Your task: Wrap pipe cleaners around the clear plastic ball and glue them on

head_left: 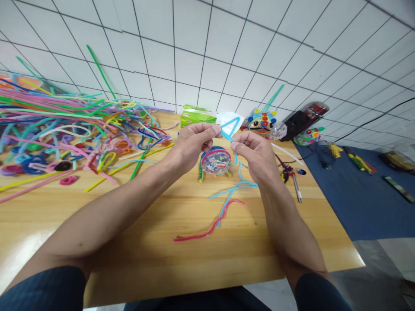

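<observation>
Above the table, both hands hold a light blue pipe cleaner [237, 122] bent into a pointed, triangle-like loop, one end hanging down. My left hand [198, 140] pinches its left corner between thumb and index finger. On the other side, my right hand [254, 151] pinches it near the lower crossing. Just below and behind the hands sits a clear rounded piece [216, 163] with a pink and blue rim and colourful bits showing in it. Loose light blue pipe cleaners [231, 188] and a red pipe cleaner [207, 234] lie nearer me on the wood.
A large heap of coloured pipe cleaners [65, 121] covers the table's left side. Toward the wall stand a green box [196, 115] and a decorated face-like figure [263, 123]. A pen-like tool [297, 188] lies at right, beside a blue mat [353, 198] with more tools.
</observation>
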`<state>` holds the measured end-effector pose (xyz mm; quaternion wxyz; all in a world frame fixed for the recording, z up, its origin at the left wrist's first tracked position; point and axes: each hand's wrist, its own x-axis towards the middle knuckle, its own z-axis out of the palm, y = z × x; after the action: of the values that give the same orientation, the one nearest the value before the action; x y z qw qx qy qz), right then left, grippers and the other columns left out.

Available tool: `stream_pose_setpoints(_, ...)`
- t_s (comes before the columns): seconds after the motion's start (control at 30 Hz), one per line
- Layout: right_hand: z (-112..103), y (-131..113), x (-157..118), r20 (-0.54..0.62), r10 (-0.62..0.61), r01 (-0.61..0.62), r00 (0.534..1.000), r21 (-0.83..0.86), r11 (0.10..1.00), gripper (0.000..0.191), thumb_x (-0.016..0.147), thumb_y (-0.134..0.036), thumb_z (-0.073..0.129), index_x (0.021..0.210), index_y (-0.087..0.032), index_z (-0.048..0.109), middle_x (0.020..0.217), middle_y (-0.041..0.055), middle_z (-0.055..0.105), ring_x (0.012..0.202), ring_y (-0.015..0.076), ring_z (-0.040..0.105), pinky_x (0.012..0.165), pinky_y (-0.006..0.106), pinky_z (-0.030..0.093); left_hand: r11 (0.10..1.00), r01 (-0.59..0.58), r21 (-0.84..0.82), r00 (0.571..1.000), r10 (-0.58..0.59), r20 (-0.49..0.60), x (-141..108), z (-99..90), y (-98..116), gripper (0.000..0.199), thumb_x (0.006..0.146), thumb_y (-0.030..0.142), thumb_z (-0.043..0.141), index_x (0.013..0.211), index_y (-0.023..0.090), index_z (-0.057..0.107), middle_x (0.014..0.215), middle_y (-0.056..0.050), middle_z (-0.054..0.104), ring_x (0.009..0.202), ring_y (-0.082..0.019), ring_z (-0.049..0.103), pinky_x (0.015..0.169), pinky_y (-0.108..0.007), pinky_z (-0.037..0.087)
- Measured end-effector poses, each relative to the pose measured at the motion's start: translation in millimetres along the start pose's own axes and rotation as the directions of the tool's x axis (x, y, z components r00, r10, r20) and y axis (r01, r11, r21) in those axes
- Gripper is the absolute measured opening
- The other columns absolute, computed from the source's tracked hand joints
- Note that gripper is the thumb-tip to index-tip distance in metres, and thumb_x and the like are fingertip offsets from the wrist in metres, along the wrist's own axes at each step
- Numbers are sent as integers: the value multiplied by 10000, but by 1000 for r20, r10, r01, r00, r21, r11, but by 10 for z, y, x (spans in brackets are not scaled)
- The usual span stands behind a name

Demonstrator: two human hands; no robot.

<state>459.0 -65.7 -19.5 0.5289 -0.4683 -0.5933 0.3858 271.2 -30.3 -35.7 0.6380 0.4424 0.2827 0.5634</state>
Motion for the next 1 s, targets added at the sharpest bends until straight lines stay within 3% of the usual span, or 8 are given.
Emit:
stream_pose_setpoints(0.23,3,-15,14,7,27,-28,1000,19,999,174,766,-393,791,754,-238,712,713,-29,658,678,140,555,669,310,453,1000,10,26,1000,-9,-15,-21,21,-14,226,811,312,952,722,170,801,684,-8,708,534,-61,499,498,-195,376)
stream_pose_setpoints(0.5,18,-8,0,-33,-15,12,999,-104,994,150,763,-347,736,684,-230,686,674,-29,643,666,139,533,664,313,438,999,9,40,998,-12,60,-32,-10,-60,376,737,462,1025,784,167,795,728,-11,723,545,-70,523,497,-204,405)
stream_pose_setpoints(0.67,28,0,-12,-25,-50,46,998,-144,988,129,795,-320,736,708,-240,684,684,-25,634,675,148,517,656,318,433,995,23,94,997,-29,70,-49,-1,-75,345,779,465,987,765,183,789,609,15,632,525,-90,509,491,-229,400)
stream_pose_setpoints(0.87,37,-11,-26,-13,-73,70,997,-156,985,136,815,-331,757,742,-240,687,700,-27,638,689,148,521,654,310,424,992,122,-12,992,-122,37,-64,53,-43,309,711,387,979,728,176,754,778,-24,743,544,-78,509,472,-233,349)
stream_pose_setpoints(1.0,16,-12,-18,1,-58,57,998,-169,984,140,822,-327,763,745,-244,680,677,-34,605,687,150,507,643,306,402,990,136,-29,990,-135,40,-61,71,-29,304,687,364,985,727,170,756,788,-31,749,549,-74,508,470,-225,329)
